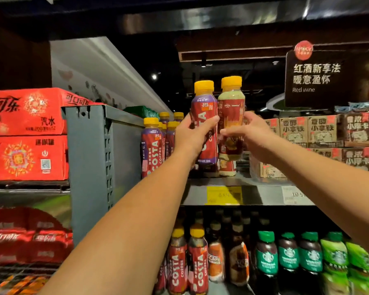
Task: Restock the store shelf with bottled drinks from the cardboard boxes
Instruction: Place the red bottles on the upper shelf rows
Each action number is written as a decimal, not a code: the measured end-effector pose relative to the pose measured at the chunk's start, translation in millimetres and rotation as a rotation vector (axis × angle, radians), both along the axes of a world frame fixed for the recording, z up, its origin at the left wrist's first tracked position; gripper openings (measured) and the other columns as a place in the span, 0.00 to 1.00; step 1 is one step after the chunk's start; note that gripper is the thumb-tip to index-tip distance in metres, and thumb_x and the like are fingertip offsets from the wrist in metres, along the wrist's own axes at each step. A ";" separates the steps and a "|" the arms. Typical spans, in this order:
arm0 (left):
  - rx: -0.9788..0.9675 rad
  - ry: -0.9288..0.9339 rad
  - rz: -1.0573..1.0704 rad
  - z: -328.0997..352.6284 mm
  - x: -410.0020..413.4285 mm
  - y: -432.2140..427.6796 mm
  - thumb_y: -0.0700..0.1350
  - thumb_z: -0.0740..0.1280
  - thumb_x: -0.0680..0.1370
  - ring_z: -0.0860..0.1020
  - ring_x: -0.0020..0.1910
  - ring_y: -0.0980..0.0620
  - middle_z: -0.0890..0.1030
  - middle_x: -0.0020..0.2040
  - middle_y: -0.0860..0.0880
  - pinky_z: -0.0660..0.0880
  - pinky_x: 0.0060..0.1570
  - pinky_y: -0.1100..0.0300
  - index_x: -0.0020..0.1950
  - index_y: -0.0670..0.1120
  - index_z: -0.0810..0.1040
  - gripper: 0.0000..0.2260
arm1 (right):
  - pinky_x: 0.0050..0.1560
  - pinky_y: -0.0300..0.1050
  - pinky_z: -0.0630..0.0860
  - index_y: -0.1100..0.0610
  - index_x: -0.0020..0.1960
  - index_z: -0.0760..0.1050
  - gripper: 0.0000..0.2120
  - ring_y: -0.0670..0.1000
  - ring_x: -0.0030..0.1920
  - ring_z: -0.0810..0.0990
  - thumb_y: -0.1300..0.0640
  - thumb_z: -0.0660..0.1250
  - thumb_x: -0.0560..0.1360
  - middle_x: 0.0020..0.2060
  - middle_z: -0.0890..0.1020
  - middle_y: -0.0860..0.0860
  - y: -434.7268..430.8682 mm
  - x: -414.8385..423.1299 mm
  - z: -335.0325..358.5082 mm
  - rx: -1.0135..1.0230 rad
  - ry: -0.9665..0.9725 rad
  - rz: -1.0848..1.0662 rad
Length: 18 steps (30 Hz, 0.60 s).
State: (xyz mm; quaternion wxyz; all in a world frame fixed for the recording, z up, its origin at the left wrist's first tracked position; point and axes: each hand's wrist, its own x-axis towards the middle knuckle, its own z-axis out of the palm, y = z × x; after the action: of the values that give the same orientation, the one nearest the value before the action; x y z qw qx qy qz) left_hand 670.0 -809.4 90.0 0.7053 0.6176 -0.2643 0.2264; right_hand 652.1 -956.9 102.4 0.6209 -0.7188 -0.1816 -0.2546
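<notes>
The upper shelf (241, 180) has free room between the standing Costa bottles (151, 145) at left and the cardboard boxes (307, 133) at right. Above this gap the space is open.

COSTA COFFEE runs up the label of the raised red bottle (205, 124), of the shelf bottles (151, 145) left of it and of the lower-shelf bottles (198, 271). The raised pale bottle (231, 107) bears a small COSTA line. The hanging sign (315, 77) reads 红酒新享法 暖意盈怀, Red wine. The red cartons (26, 111) show 汽水 and part of 可口可乐; the cardboard boxes (294, 128) read 香醇小拿铁.
</notes>
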 end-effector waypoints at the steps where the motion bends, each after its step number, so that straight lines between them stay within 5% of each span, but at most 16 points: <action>1: -0.001 -0.006 -0.002 1.2 7.4 -4.0 0.50 0.72 0.73 0.81 0.47 0.54 0.82 0.50 0.52 0.77 0.41 0.60 0.59 0.50 0.76 0.16 | 0.48 0.46 0.76 0.56 0.58 0.73 0.20 0.51 0.50 0.82 0.64 0.74 0.68 0.49 0.83 0.53 -1.9 4.6 0.3 0.006 -0.008 -0.011; 7: -0.010 0.070 -0.025 -19.7 45.6 -26.8 0.50 0.72 0.73 0.80 0.50 0.51 0.81 0.52 0.50 0.78 0.47 0.54 0.59 0.50 0.75 0.16 | 0.60 0.59 0.74 0.55 0.61 0.73 0.28 0.55 0.53 0.82 0.59 0.77 0.64 0.51 0.83 0.53 -17.5 37.4 -25.5 0.001 0.094 -0.093; 18: 0.023 0.304 -0.137 -43.3 73.8 -33.1 0.47 0.72 0.73 0.82 0.48 0.47 0.82 0.53 0.46 0.79 0.44 0.55 0.60 0.48 0.74 0.17 | 0.54 0.54 0.77 0.57 0.60 0.73 0.23 0.57 0.53 0.81 0.66 0.72 0.67 0.51 0.83 0.56 -31.2 72.0 -56.2 -0.010 0.242 -0.073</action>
State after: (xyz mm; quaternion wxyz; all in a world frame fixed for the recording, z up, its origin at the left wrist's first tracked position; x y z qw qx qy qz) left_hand 743.8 -842.4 46.7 0.7438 0.6333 -0.1985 0.0788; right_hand 724.1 -988.1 46.3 0.6249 -0.7536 -0.0801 -0.1875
